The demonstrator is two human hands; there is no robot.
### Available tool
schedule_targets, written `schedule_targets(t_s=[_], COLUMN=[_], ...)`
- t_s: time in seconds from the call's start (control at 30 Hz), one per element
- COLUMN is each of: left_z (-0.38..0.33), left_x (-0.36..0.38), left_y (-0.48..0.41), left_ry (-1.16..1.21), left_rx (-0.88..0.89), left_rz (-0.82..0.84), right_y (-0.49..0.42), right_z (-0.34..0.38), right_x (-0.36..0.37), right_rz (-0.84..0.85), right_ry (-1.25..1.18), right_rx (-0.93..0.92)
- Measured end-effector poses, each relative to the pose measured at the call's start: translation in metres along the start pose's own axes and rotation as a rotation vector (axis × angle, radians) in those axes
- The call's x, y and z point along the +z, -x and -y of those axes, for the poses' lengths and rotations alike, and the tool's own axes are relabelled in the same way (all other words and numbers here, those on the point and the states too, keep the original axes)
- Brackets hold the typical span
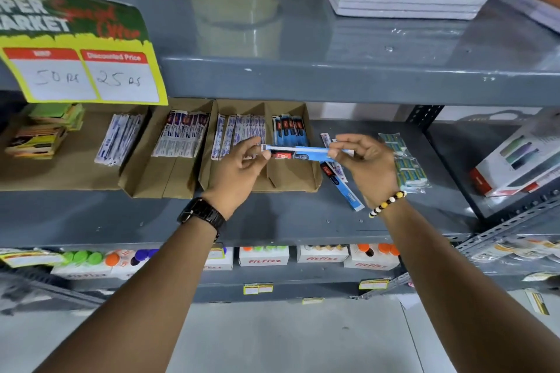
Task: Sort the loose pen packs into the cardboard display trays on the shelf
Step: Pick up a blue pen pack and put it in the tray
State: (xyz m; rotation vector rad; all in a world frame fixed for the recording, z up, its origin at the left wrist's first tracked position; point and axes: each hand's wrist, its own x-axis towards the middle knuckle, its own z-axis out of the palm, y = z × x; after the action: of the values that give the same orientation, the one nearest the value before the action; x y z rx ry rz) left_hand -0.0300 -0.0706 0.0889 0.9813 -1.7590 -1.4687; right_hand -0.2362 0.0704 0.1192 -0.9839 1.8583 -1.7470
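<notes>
Both hands hold one blue Flair pen pack [298,152] level in front of the right cardboard tray [313,174]. My left hand [239,166] pinches its left end; my right hand [365,160] pinches its right end. Matching blue packs [289,129] stand in that tray's right compartment, white-blue packs [239,133] in its left one. A second tray [142,182] to the left holds purple-white packs [181,136]. Loose pen packs [345,188] lie on the grey shelf under my right hand, partly hidden by it.
A wide tray [60,179] at far left holds white packs and sticky-note pads. Green packets [407,166] in clear wrap and a white box [521,160] lie to the right. A price sign [81,70] hangs from the upper shelf. Bottles and boxes fill the shelf below.
</notes>
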Motion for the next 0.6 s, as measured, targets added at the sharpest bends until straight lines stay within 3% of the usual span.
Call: schedule_targets(t_s=[0.27,0.6], left_z=[-0.010,-0.020], left_x=[-0.012,-0.021], left_y=[0.002,0.001], left_ry=[0.205,0.221], left_rx=[-0.024,-0.003], left_rz=[-0.038,-0.046], right_y=[-0.001,-0.003], right_z=[0.008,0.011], right_x=[-0.002,-0.010], right_rz=[0.004,0.023], right_ry=[-0.032,-0.090], right_rx=[0.077,0.110])
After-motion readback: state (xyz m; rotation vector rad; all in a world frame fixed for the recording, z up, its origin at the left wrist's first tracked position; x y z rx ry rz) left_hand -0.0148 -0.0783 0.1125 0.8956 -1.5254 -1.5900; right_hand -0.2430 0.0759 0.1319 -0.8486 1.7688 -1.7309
